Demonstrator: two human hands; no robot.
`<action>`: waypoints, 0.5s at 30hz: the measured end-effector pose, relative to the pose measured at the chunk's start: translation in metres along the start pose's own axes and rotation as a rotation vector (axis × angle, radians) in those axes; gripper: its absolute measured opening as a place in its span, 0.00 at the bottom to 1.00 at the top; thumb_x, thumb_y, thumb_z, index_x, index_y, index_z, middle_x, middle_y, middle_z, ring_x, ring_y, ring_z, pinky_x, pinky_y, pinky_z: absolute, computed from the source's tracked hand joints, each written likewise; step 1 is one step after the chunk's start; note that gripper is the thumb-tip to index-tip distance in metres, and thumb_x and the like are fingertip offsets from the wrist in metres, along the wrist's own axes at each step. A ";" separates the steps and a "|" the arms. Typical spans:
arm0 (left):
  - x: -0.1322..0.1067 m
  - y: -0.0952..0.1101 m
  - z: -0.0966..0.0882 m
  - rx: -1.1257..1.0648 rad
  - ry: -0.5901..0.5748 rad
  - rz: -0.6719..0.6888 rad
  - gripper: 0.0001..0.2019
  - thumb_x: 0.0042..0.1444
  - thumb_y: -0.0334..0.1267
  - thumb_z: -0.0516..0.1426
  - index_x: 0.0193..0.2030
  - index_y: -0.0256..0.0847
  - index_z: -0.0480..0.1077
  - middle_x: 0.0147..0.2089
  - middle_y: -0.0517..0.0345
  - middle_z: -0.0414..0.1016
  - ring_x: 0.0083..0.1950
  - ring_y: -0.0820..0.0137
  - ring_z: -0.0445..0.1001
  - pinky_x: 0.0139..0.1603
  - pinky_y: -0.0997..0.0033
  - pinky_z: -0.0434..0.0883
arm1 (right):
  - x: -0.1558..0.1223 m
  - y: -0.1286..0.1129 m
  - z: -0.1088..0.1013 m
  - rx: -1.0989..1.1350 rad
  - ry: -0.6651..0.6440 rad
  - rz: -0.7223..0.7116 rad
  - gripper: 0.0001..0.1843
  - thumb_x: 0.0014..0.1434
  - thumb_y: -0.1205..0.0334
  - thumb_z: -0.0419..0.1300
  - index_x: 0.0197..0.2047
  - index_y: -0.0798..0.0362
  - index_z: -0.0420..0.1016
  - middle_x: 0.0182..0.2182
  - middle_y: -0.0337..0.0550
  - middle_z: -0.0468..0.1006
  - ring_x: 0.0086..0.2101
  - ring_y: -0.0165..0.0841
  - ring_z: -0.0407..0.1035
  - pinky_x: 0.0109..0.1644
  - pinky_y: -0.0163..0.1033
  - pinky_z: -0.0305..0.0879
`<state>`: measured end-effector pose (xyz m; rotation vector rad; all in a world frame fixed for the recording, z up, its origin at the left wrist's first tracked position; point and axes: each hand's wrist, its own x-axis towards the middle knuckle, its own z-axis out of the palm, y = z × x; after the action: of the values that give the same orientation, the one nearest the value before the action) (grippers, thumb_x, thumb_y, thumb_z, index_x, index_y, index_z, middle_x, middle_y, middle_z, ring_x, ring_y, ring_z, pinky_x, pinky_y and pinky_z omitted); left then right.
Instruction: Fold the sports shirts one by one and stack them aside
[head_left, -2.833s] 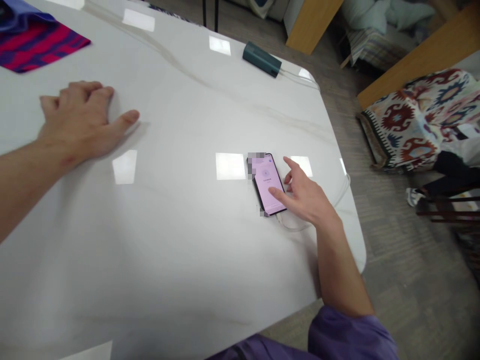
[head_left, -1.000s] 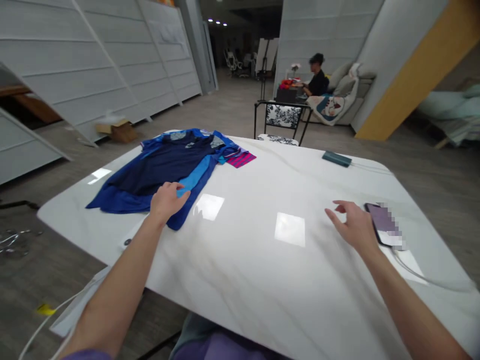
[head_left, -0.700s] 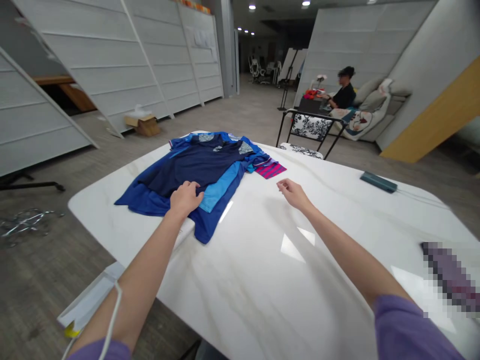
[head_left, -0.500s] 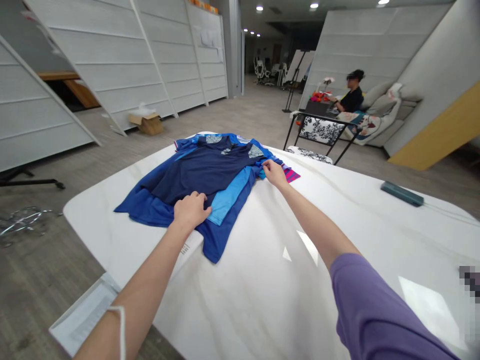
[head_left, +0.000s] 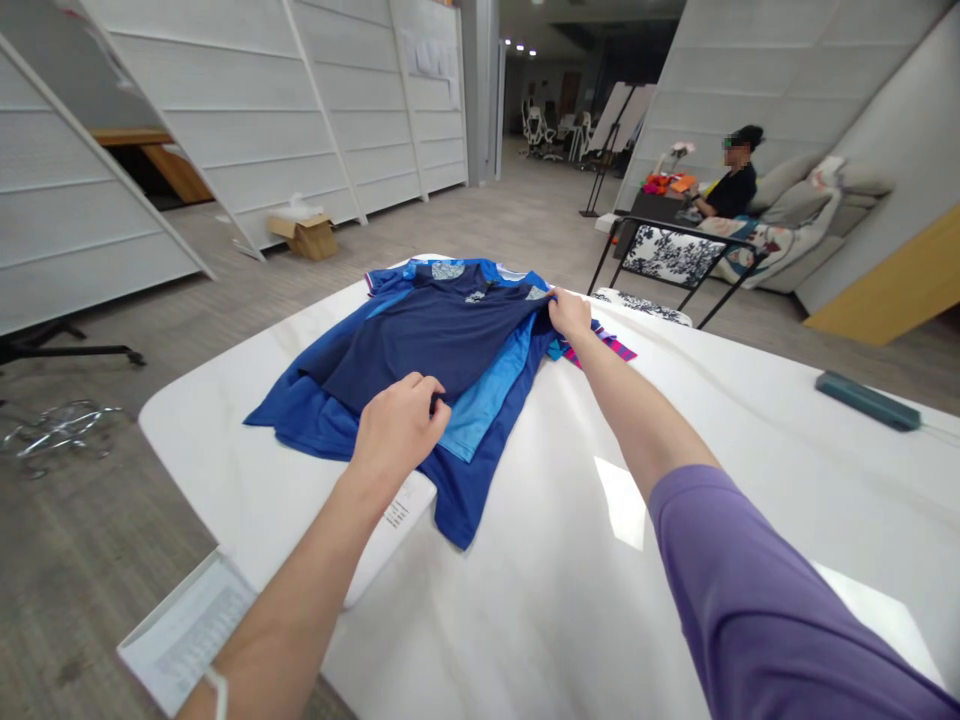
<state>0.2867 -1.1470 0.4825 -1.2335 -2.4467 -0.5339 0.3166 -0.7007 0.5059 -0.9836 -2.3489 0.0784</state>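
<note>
A navy T-shirt (head_left: 420, 335) with grey patterned shoulder patches lies spread on top of other shirts. Under it show a light blue shirt (head_left: 484, 410) and a larger royal blue shirt (head_left: 469, 500). My right hand (head_left: 570, 313) pinches the navy T-shirt at its right shoulder edge and lifts that edge slightly. At the near hem, my left hand (head_left: 401, 425) has its fingers curled on the navy cloth; its fingertips are partly hidden. Pink and purple striped cloth (head_left: 619, 348) sticks out beyond my right wrist.
The shirts lie on a white marbled table (head_left: 555, 600). A white box with printed text (head_left: 401, 520) is by my left forearm. A dark green case (head_left: 868, 400) lies at the right. Beyond the table stand a patterned chair (head_left: 667, 255), a cardboard box (head_left: 307, 238) and a seated person (head_left: 739, 185).
My right hand has taken hold of the navy T-shirt's shoulder edge and drawn it out to the right, covering more of the light blue shirt. The camera view has shifted slightly.
</note>
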 end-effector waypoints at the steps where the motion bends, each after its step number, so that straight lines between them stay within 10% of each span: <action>1: -0.002 0.010 -0.008 -0.023 0.004 0.026 0.13 0.73 0.38 0.57 0.54 0.48 0.83 0.56 0.54 0.87 0.52 0.58 0.87 0.50 0.63 0.78 | 0.000 0.001 -0.007 0.031 0.013 0.026 0.27 0.78 0.61 0.50 0.70 0.46 0.82 0.61 0.54 0.86 0.62 0.51 0.77 0.73 0.60 0.65; 9: -0.049 0.117 -0.056 -0.202 -0.253 0.304 0.06 0.66 0.35 0.60 0.45 0.46 0.79 0.48 0.55 0.87 0.47 0.59 0.86 0.44 0.64 0.73 | -0.033 0.043 -0.068 0.177 0.023 0.147 0.21 0.76 0.56 0.55 0.62 0.50 0.85 0.60 0.55 0.86 0.62 0.48 0.77 0.71 0.49 0.70; 15: -0.101 0.191 -0.056 -0.228 -0.424 0.420 0.05 0.65 0.34 0.59 0.41 0.45 0.77 0.46 0.51 0.88 0.46 0.55 0.87 0.44 0.61 0.74 | -0.106 0.086 -0.080 0.257 -0.085 0.231 0.20 0.73 0.49 0.59 0.51 0.56 0.84 0.49 0.57 0.87 0.54 0.45 0.79 0.65 0.47 0.75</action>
<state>0.5067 -1.1383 0.5177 -2.0747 -2.3765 -0.4757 0.4729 -0.7226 0.4966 -1.1341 -2.2194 0.5084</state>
